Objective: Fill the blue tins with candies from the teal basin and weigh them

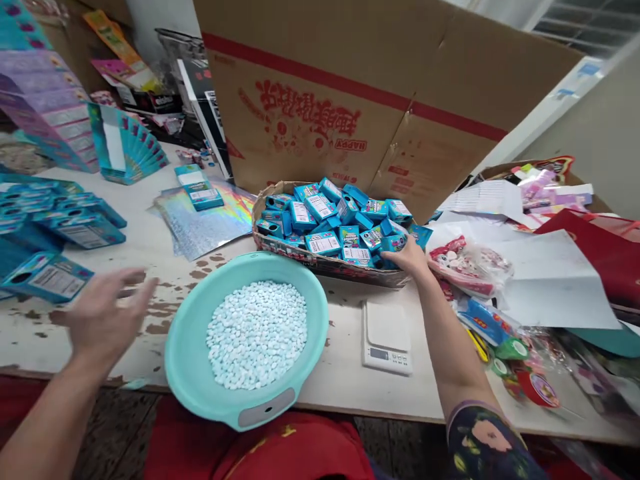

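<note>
Right hand (411, 257) is at the right end of the shallow tray (350, 272), fingers bent over blue cartons (320, 207) at its edge. Contact looks likely; can't tell if they grip one. Left hand (103, 320) is over the tabletop (345, 383), fingers spread wide, nothing visible in them, motion-blurred. It's just beside the nearest carton (60, 280) of the left-hand group.

Step in hand, my read: handling cartons at the tray with the right, left free next to the other group. A left pick would call for turning the fingers toward that nearest carton and closing on its sides; a right pick needs one carton separated from its neighbours.

Cartons: small, flat, bright blue, printed, white label panels. Tray ones lie jumbled at mixed angles, heaped above the rim. Left group is on the tabletop, some cartons showing a dark round spot at one end.

Between the hands: teal basin (187, 333) of pale blue-white pellets (257, 333), then a white scale (387, 327) beside the right forearm. Display unreadable.
</note>
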The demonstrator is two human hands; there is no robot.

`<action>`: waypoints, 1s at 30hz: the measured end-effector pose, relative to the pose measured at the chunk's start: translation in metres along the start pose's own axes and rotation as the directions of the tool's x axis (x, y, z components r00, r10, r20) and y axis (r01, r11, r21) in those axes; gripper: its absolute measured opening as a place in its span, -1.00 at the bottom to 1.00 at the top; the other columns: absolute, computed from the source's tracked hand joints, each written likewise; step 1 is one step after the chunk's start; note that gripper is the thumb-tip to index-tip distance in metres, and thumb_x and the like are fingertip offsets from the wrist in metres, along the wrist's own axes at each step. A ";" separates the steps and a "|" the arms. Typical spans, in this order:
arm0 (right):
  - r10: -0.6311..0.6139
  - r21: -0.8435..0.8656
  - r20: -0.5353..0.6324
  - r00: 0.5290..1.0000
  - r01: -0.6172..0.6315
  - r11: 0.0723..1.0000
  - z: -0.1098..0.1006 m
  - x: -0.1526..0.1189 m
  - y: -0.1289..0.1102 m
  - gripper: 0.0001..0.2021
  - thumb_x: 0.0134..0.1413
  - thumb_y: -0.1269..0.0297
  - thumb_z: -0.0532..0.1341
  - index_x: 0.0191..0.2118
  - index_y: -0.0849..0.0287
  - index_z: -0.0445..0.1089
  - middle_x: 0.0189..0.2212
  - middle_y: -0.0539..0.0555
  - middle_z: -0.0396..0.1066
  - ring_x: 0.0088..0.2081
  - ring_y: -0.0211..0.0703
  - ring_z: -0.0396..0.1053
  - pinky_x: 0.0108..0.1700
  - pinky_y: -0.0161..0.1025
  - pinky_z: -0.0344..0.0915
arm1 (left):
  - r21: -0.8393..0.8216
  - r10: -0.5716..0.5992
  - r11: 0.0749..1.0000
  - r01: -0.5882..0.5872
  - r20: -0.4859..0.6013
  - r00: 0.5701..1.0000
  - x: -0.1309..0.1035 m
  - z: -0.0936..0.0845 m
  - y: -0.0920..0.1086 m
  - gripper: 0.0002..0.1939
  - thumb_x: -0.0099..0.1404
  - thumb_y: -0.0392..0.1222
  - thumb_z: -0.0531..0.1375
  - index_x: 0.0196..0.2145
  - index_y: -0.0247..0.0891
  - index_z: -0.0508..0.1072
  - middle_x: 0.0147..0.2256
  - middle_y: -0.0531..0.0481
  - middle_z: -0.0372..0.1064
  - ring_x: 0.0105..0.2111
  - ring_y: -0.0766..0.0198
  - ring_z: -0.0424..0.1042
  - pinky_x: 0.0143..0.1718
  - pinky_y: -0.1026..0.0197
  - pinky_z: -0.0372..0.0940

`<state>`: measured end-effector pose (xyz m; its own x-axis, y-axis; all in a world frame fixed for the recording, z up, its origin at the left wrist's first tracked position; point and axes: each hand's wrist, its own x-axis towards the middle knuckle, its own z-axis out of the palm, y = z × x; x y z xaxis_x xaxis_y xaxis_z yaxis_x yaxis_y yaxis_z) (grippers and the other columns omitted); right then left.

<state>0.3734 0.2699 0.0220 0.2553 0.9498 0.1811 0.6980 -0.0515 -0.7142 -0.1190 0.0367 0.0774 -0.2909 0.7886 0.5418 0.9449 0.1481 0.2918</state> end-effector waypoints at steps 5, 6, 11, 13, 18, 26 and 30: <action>-0.336 0.477 -0.109 0.936 0.346 0.808 -0.016 -0.067 -0.009 -0.07 -0.51 0.16 0.49 0.15 0.11 0.21 0.04 0.14 0.34 0.03 0.04 0.32 0.14 0.04 0.21 | -0.117 0.261 0.965 -0.234 0.473 0.842 -0.011 0.044 0.019 -0.58 0.29 0.09 0.08 -0.02 -0.19 0.41 0.01 -0.12 0.43 0.05 0.06 0.38 0.13 0.05 0.21; -0.331 0.544 -0.090 0.939 0.325 0.773 -0.015 -0.084 -0.012 -0.04 -0.53 0.19 0.51 0.16 0.10 0.20 0.02 0.13 0.36 0.01 0.04 0.34 0.12 0.04 0.24 | -0.107 0.265 0.963 -0.249 0.561 0.785 -0.008 0.054 0.025 -0.53 0.28 0.10 0.09 0.03 -0.22 0.39 0.05 -0.16 0.41 0.08 0.03 0.35 0.14 0.04 0.19; -0.284 0.930 0.207 0.936 -0.097 0.355 0.017 -0.158 -0.032 -0.27 -0.26 0.09 0.36 0.13 0.10 0.26 -0.06 0.17 0.44 -0.04 0.09 0.42 0.03 0.12 0.34 | 0.057 0.071 0.981 -0.184 0.784 0.617 0.006 0.105 0.048 -0.45 0.28 -0.04 0.12 0.17 -0.33 0.28 0.19 -0.29 0.24 0.19 -0.05 0.22 0.21 0.01 0.07; -0.331 0.926 0.365 0.870 -0.304 0.224 0.038 -0.180 -0.044 -0.42 -0.08 -0.02 0.19 0.08 0.10 0.33 -0.09 0.19 0.47 -0.04 0.11 0.44 0.02 0.16 0.34 | 0.125 -0.023 0.985 -0.122 0.785 0.619 0.005 0.124 0.062 -0.45 0.30 -0.04 0.10 0.17 -0.37 0.27 0.19 -0.33 0.23 0.20 -0.07 0.20 0.19 0.01 0.07; -0.343 0.881 0.472 0.812 -0.416 0.226 0.092 -0.206 -0.079 -0.41 -0.09 0.00 0.22 0.08 0.15 0.35 -0.13 0.18 0.51 -0.07 0.09 0.47 0.08 0.13 0.31 | 0.188 -0.123 0.982 -0.027 0.740 0.662 -0.015 0.165 0.118 -0.41 0.38 0.12 -0.06 0.12 -0.43 0.26 0.10 -0.43 0.26 0.11 -0.14 0.25 0.07 -0.07 0.19; -0.189 0.957 0.285 0.940 -0.267 0.118 0.114 -0.214 -0.083 -0.24 -0.11 0.18 0.35 0.26 0.08 0.15 0.11 0.16 0.36 0.12 0.10 0.34 0.19 0.17 0.19 | -0.217 0.382 0.880 -0.423 0.853 0.356 -0.074 0.131 0.119 -0.64 0.27 0.03 0.14 -0.05 -0.14 0.47 -0.02 -0.14 0.38 -0.09 0.00 0.35 -0.08 0.06 0.23; -0.214 0.949 0.278 0.936 -0.234 0.209 0.116 -0.214 -0.077 -0.25 -0.05 0.12 0.31 0.28 0.08 0.13 0.13 0.16 0.33 0.18 0.13 0.28 0.19 0.19 0.20 | -0.271 0.447 0.836 -0.477 0.841 0.306 -0.064 0.089 0.082 -0.74 0.27 -0.05 0.16 -0.16 -0.18 0.52 -0.15 -0.14 0.43 -0.16 0.07 0.37 -0.09 0.11 0.21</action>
<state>0.1869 0.1061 -0.0404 -0.0968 0.9862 0.1343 -0.5488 0.0597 -0.8338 -0.0093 0.0514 -0.0039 0.4591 0.8094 -0.3662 0.8884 -0.4138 0.1989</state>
